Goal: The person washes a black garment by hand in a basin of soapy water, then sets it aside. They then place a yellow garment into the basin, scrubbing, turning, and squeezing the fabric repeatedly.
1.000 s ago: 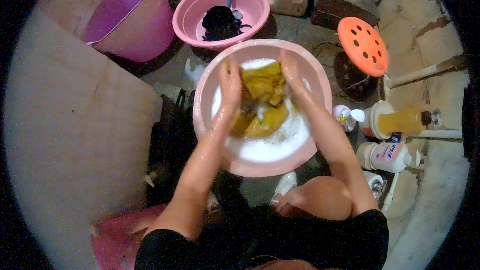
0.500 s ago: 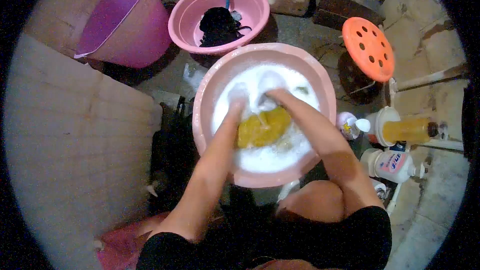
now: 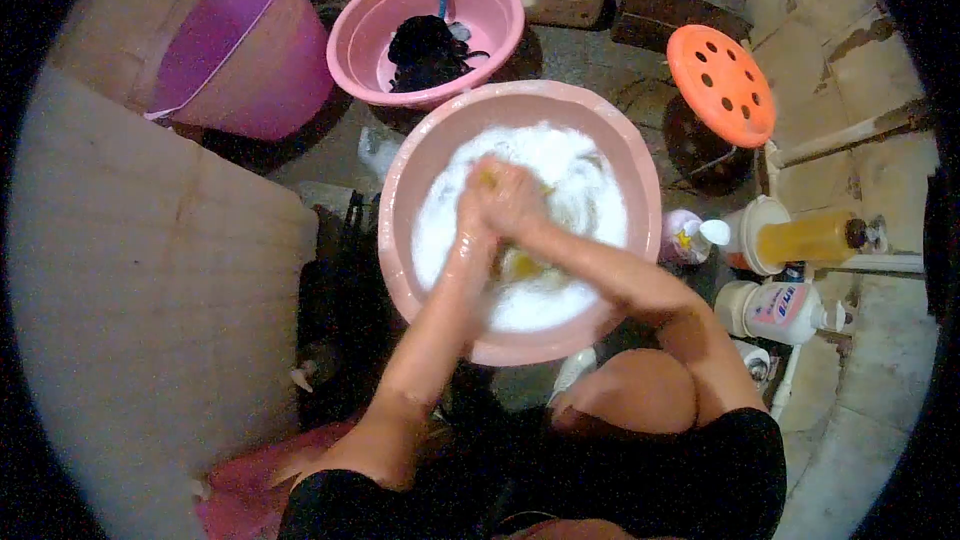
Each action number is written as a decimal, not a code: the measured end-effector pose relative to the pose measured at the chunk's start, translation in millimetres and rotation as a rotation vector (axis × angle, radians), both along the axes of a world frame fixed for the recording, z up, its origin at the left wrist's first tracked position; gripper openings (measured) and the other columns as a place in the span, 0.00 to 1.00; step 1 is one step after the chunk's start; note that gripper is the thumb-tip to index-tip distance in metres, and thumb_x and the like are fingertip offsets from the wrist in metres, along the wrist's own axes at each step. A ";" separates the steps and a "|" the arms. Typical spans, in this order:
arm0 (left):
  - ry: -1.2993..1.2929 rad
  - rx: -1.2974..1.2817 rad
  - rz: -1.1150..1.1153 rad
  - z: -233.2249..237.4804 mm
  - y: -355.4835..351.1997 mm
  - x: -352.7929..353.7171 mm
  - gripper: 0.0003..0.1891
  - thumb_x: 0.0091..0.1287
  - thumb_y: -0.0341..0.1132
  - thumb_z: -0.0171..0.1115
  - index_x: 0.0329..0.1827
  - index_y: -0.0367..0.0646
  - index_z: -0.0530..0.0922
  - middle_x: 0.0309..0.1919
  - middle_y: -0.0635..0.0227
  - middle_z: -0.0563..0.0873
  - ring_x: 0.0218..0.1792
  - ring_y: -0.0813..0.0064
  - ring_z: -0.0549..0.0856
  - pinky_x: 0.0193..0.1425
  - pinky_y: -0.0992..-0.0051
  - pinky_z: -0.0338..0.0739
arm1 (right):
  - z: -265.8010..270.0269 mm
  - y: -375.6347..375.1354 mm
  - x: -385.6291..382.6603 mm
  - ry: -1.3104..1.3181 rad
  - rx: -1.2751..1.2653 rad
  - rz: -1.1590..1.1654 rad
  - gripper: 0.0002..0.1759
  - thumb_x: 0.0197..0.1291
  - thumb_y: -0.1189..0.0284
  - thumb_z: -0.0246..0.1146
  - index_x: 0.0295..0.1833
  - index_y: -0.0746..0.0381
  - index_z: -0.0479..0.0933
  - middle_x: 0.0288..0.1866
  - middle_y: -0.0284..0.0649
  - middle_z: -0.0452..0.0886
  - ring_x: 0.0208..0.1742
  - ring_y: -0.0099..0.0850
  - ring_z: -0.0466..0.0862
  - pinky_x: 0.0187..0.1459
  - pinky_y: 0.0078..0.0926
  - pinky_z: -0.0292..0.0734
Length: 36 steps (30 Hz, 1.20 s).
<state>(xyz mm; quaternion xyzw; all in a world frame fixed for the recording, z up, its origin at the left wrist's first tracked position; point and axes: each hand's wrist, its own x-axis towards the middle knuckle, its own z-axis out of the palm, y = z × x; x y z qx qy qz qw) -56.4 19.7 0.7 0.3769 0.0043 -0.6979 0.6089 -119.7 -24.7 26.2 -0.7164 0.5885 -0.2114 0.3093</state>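
A large pink basin [image 3: 393, 240] stands before me, holding white suds [image 3: 540, 312] on the water. Above the foam, near the basin's middle, my left hand [image 3: 474, 208] and my right hand [image 3: 514, 202] are pressed together, both closed. A yellow-green cloth [image 3: 525, 263] is squeezed between them; a bit of it shows at the fingers and more hangs below, partly in the suds. The hands overlap and are slightly blurred, so most of the bunched cloth is hidden.
Behind are a smaller pink basin [image 3: 345, 50] with black cloth [image 3: 425, 52] and a purple bucket [image 3: 270, 70]. An orange stool [image 3: 722, 83] stands at right, above several bottles, including a white one [image 3: 790, 312]. A low wall [image 3: 160, 290] is on the left.
Both hands were apart and deep in the foam, with the yellow-green cloth spread below them. Now they have risen and come together around the cloth. The suds swirl more.
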 end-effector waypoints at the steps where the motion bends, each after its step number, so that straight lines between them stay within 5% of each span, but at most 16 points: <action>1: -0.012 -0.035 -0.019 4.6 -2.2 10.5 0.17 0.71 0.44 0.50 0.52 0.40 0.73 0.40 0.66 0.79 0.40 0.71 0.79 0.46 0.71 0.77 | 22.4 28.6 5.8 -0.188 -0.065 -0.059 0.11 0.51 0.63 0.58 0.36 0.56 0.79 0.33 0.46 0.83 0.38 0.45 0.82 0.43 0.42 0.76; 4: 0.001 -0.248 -0.212 8.4 1.3 45.0 0.17 0.72 0.44 0.48 0.52 0.41 0.74 0.42 0.66 0.80 0.43 0.72 0.80 0.49 0.71 0.77 | 16.4 62.0 13.0 -0.299 -0.446 0.429 0.09 0.49 0.65 0.60 0.34 0.57 0.79 0.31 0.45 0.82 0.36 0.44 0.82 0.41 0.39 0.75; 9: -0.194 -0.027 -0.225 14.0 -5.1 14.9 0.22 0.73 0.51 0.44 0.53 0.41 0.74 0.47 0.62 0.81 0.48 0.68 0.81 0.55 0.66 0.76 | 12.9 -18.4 -29.8 -0.096 -0.058 -0.111 0.17 0.58 0.58 0.57 0.35 0.62 0.75 0.31 0.51 0.80 0.35 0.48 0.81 0.39 0.45 0.74; 13: -0.170 -0.070 -0.157 57.9 -27.8 32.1 0.29 0.66 0.65 0.44 0.35 0.45 0.71 0.34 0.69 0.78 0.33 0.76 0.77 0.36 0.73 0.78 | 38.1 -4.9 -24.0 -0.585 -0.292 0.078 0.22 0.62 0.62 0.59 0.57 0.63 0.70 0.43 0.51 0.78 0.49 0.48 0.79 0.53 0.42 0.72; 16: -0.254 -0.420 -0.270 107.1 -43.3 44.2 0.41 0.62 0.72 0.36 0.56 0.41 0.72 0.50 0.63 0.79 0.54 0.65 0.77 0.62 0.63 0.69 | 92.7 5.1 -29.1 -0.085 -0.613 0.372 0.25 0.60 0.63 0.61 0.62 0.58 0.68 0.46 0.49 0.78 0.53 0.46 0.78 0.57 0.36 0.71; 18: -0.159 -0.557 -0.281 143.5 -48.1 56.4 0.41 0.63 0.70 0.37 0.56 0.40 0.73 0.50 0.61 0.79 0.56 0.65 0.75 0.65 0.59 0.65 | 141.9 -6.4 -38.2 -0.103 -0.366 0.352 0.26 0.55 0.64 0.65 0.60 0.55 0.71 0.47 0.47 0.79 0.53 0.44 0.78 0.56 0.35 0.72; 20: -0.305 -0.586 -0.121 155.6 -54.5 58.0 0.39 0.64 0.70 0.37 0.52 0.40 0.74 0.44 0.62 0.81 0.48 0.66 0.80 0.59 0.61 0.71 | 169.3 -18.9 -48.8 -0.221 -0.435 0.361 0.22 0.52 0.67 0.67 0.55 0.53 0.76 0.47 0.45 0.79 0.51 0.42 0.79 0.53 0.34 0.74; 22: -1.150 -0.448 -0.077 186.2 -35.1 66.2 0.38 0.64 0.70 0.37 0.46 0.39 0.75 0.35 0.63 0.82 0.37 0.68 0.83 0.48 0.64 0.77 | 182.3 -25.8 -55.5 -0.221 -0.794 0.022 0.15 0.51 0.68 0.67 0.46 0.56 0.78 0.43 0.44 0.79 0.46 0.40 0.81 0.47 0.35 0.75; 23: -1.177 -0.526 0.012 174.7 -41.3 69.6 0.38 0.64 0.70 0.36 0.39 0.38 0.75 0.29 0.64 0.82 0.28 0.70 0.82 0.38 0.66 0.79 | 177.4 -25.3 -55.3 -0.222 -0.796 0.022 0.15 0.51 0.68 0.67 0.46 0.56 0.78 0.43 0.44 0.79 0.46 0.40 0.81 0.47 0.35 0.75; 24: -0.728 -0.519 -0.628 125.4 -32.4 68.0 0.39 0.65 0.70 0.36 0.41 0.36 0.75 0.31 0.60 0.82 0.31 0.68 0.82 0.38 0.65 0.79 | 171.2 -27.2 -55.4 -0.303 -0.774 -0.044 0.14 0.50 0.67 0.68 0.44 0.57 0.78 0.41 0.43 0.78 0.44 0.39 0.80 0.44 0.35 0.75; 25: -0.231 -0.325 -0.736 112.8 -17.7 48.5 0.39 0.64 0.70 0.37 0.42 0.37 0.76 0.35 0.58 0.81 0.34 0.69 0.82 0.38 0.69 0.79 | 166.8 -25.4 -55.6 -0.384 -0.738 -0.112 0.13 0.50 0.66 0.68 0.41 0.57 0.78 0.39 0.43 0.77 0.41 0.39 0.80 0.42 0.35 0.75; 28: 0.085 -0.045 -0.282 118.8 16.4 9.4 0.44 0.60 0.73 0.40 0.54 0.36 0.74 0.43 0.59 0.84 0.40 0.66 0.83 0.42 0.65 0.80 | 99.4 20.7 -35.5 -0.348 -0.552 0.048 0.18 0.47 0.66 0.69 0.43 0.61 0.75 0.39 0.42 0.78 0.41 0.35 0.80 0.45 0.30 0.75; 31: 0.360 -0.206 -0.645 71.1 9.9 32.3 0.36 0.67 0.65 0.42 0.60 0.39 0.72 0.48 0.61 0.83 0.46 0.68 0.83 0.48 0.66 0.80 | 47.2 91.1 -10.9 -0.242 -0.646 0.401 0.19 0.39 0.71 0.68 0.40 0.63 0.76 0.35 0.45 0.77 0.37 0.39 0.80 0.40 0.33 0.76; 32: 0.483 -0.302 -0.698 -4.0 3.4 34.6 0.31 0.70 0.60 0.44 0.62 0.43 0.71 0.49 0.62 0.82 0.49 0.69 0.82 0.51 0.68 0.80 | 40.9 87.9 -10.7 -0.238 -0.659 0.395 0.19 0.39 0.71 0.68 0.40 0.63 0.76 0.35 0.45 0.77 0.37 0.39 0.80 0.40 0.33 0.76; 34: -0.031 -0.161 -0.525 3.6 16.1 21.6 0.26 0.72 0.52 0.46 0.64 0.44 0.69 0.52 0.63 0.80 0.51 0.68 0.81 0.52 0.70 0.79 | 25.9 88.6 -17.7 -0.110 -0.550 0.695 0.22 0.46 0.55 0.66 0.40 0.60 0.77 0.44 0.45 0.79 0.48 0.43 0.78 0.48 0.35 0.74; 36: -0.080 -0.087 -0.384 5.1 25.8 4.7 0.24 0.72 0.52 0.47 0.62 0.44 0.70 0.51 0.63 0.80 0.49 0.68 0.81 0.51 0.67 0.79 | -27.2 49.3 -31.0 -0.112 -0.476 0.372 0.16 0.48 0.62 0.64 0.38 0.62 0.76 0.40 0.46 0.78 0.44 0.45 0.79 0.46 0.34 0.74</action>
